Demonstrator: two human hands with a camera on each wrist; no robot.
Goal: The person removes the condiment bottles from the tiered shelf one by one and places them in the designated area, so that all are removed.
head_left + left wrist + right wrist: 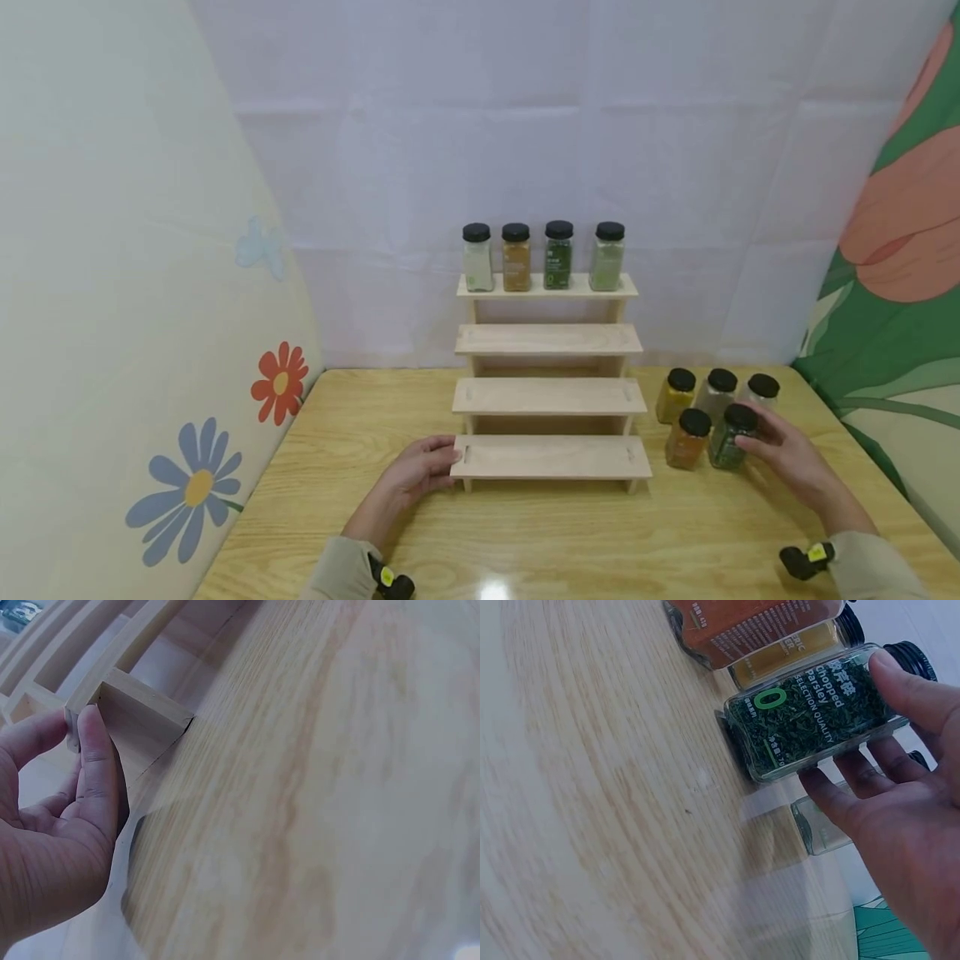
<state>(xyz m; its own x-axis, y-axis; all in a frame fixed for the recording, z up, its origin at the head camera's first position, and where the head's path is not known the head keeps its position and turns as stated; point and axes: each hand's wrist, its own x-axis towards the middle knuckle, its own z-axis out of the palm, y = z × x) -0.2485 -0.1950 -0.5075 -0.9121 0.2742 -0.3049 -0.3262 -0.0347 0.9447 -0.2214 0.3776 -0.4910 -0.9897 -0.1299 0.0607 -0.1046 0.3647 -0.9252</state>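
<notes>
A four-step wooden display rack (551, 457) stands on the table. My left hand (420, 468) pinches the left end of its lowest step; in the left wrist view the thumb and fingers (96, 769) meet at the board's edge. At the right, my right hand (787, 454) grips a jar of chopped parsley (817, 709) with a black lid. The thumb lies on the jar's front near the lid, and the other fingers are along its side. This parsley jar (726, 446) is upright beside an orange-brown spice jar (686, 446).
Behind these are a yellow spice jar (674, 404), a greyish jar (714, 402) and a pale jar (761, 393). Several filled jars, including an orange one (516, 265), line the rack's top step. A white cloth (390, 183) hangs behind; painted panels flank the table (360, 417).
</notes>
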